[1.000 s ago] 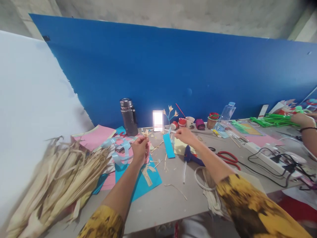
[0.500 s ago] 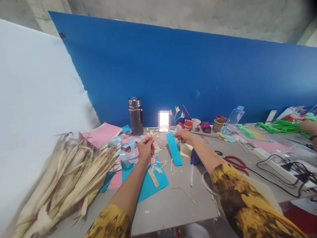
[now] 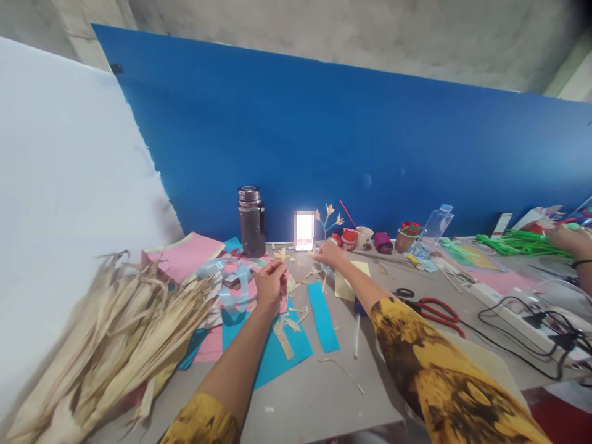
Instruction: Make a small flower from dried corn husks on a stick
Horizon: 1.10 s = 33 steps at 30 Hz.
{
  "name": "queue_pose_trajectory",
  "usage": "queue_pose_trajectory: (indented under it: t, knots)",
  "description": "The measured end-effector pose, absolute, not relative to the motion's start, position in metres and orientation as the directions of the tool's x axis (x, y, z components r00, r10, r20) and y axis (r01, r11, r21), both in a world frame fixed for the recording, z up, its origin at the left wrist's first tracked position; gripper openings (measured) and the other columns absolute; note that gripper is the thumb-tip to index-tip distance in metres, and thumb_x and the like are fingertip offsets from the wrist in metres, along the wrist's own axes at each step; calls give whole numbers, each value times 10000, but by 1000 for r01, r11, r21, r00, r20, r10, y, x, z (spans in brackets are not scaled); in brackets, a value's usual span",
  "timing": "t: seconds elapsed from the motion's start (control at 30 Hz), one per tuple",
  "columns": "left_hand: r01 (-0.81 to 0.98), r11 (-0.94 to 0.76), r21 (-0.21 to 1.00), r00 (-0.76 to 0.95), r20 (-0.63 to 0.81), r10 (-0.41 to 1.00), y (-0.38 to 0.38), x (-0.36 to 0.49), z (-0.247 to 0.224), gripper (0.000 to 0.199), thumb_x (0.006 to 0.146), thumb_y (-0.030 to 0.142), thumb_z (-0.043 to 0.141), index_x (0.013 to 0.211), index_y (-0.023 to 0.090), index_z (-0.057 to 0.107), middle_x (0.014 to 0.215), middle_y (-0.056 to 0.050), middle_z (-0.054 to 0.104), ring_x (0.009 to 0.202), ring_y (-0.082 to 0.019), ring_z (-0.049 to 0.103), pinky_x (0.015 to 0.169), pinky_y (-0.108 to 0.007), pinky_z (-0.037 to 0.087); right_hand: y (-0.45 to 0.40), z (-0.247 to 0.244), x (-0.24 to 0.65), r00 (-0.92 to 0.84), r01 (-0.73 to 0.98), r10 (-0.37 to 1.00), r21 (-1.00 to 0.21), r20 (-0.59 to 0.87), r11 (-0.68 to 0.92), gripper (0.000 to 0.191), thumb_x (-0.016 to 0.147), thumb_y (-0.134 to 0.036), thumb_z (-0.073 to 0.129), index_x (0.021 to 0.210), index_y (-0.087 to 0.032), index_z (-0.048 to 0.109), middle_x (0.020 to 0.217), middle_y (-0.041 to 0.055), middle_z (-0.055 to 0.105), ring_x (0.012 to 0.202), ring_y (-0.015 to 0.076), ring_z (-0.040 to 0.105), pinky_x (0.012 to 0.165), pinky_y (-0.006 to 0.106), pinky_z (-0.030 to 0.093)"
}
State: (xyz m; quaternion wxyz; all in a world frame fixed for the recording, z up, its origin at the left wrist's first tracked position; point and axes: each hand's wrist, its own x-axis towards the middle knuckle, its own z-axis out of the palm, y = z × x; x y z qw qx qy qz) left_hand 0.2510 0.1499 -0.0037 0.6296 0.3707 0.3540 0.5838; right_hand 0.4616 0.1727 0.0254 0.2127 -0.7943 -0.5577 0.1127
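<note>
From head height (worn, clearly), the one view faces forward and down across the surface point(image 3: 324, 407).

No text, label, brand, number or sign is legible anywhere, including on the bright, washed-out screen point(image 3: 304, 231) at center.

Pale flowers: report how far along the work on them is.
Looks done: the branched stem with three pale blooms, before the blue wall. In hand: a pale flower in the left hand; what the right hand holds is unclear. Seemingly left: the held flower appears not yet on a branched stem; loose husk pieces lie on the blue sheet.
</note>
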Motion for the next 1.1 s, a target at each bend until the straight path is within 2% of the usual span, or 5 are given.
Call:
queue_pose_trajectory:
  t: [0.2,0.4,0.6,0.97,1.1]
  knots:
    - [-469,-11,883,79,54,995,151,253,-6,286,575,343,798,689,153,618,479,68,491,407,-48,419,408,-170,277,174,32,447,297,782,952,-591,72,-199,75,610,-213,709,608,-142,685,619,53,667,670,176,621,567,222,401]
    - [-460,-56,886,128,129,983,149,257,-6,320,551,374,836,688,135,672,502,42,533,420,-56,418,438,-200,291,144,65,427,224,629,952,-777,207,21,377,770,-462,591,926,-144,722,667,14,659,560,108,544,480,202,380]
    - [-436,-123,892,93,180,979,143,261,-3,295,590,376,826,735,141,723,523,20,573,450,-77,436,464,-222,313,119,75,396,164,334,927,-903,338,270,299,697,-429,698,811,-152,700,636,13,653,602,141,613,495,213,451]
    - [-354,-193,915,57,227,972,133,260,9,192,583,313,802,669,148,757,494,10,566,481,-100,438,491,-234,328,106,72,380,223,210,908,-927,354,310,241,680,-397,713,736,-167,666,662,20,667,645,174,656,554,259,522]
    - [-341,-242,908,15,262,965,136,258,10,174,577,303,788,650,154,736,544,-4,607,541,-126,492,536,-241,375,93,77,386,198,258,915,-919,351,297,300,704,-398,696,892,-164,692,789,43,706,704,189,671,572,274,533]
